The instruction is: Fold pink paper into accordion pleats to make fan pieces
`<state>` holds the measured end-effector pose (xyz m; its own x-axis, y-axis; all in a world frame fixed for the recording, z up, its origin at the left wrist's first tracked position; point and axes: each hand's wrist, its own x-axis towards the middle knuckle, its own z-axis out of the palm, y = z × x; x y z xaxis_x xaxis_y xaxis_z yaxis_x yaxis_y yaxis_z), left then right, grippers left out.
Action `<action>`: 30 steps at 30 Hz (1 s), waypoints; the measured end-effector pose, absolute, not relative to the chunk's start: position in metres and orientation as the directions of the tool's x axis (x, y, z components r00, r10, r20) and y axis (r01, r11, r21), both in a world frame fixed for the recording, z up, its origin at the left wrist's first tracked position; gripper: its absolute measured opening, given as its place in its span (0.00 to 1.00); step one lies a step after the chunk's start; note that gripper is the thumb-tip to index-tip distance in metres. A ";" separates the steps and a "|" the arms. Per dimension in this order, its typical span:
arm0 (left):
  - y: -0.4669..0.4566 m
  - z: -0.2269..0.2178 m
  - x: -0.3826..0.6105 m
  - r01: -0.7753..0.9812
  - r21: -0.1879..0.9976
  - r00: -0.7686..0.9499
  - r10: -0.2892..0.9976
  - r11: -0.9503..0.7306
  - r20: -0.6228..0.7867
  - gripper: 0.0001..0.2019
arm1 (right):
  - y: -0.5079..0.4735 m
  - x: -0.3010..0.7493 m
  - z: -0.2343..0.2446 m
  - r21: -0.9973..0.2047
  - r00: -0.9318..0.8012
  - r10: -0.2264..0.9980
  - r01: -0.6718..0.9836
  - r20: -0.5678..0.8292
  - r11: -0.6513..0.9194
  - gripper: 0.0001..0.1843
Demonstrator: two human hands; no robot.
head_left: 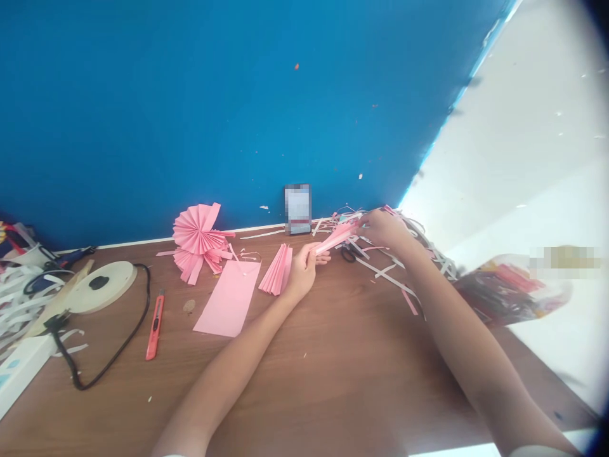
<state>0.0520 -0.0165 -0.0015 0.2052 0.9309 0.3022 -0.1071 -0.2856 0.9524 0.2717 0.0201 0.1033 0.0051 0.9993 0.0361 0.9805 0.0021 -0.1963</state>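
My left hand [303,266] pinches the near end of a strip of pleated pink paper [335,237], its other fingers stretched out beneath. At the paper's far end is my right hand [382,226], fingers bent and closed on that end; the fingertips are partly hidden. Just left of my left hand lies another pleated pink paper [276,271], folded like a half-shut fan. Further left is a flat pink sheet [229,298]. Behind it, pink paper rosettes [196,231] lean near the wall.
Paper strip scraps [390,270] lie tangled under and around my right hand, with dark-handled scissors [349,254] among them. A phone [298,209] leans on the blue wall. Leftward are a red box cutter [155,325], a tape roll [102,287], a black cable [137,330] and a white power strip [23,371].
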 end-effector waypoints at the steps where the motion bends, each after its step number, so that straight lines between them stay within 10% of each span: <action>1: -0.017 -0.001 0.052 -0.107 0.952 0.205 0.931 -0.287 0.303 0.19 | 0.020 0.272 0.103 -0.200 0.001 0.999 0.980 0.039 0.007 0.16; 30: -0.015 0.001 0.049 -0.163 0.948 0.198 0.932 -0.275 0.305 0.18 | 0.028 0.284 0.098 -0.284 -0.128 0.986 0.947 0.106 0.153 0.14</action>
<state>0.0491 -0.0151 0.0010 0.1980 0.9317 0.3045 -0.1628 -0.2751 0.9475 0.2839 0.0277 0.0978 -0.1278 0.9862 0.1057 0.9466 0.1531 -0.2839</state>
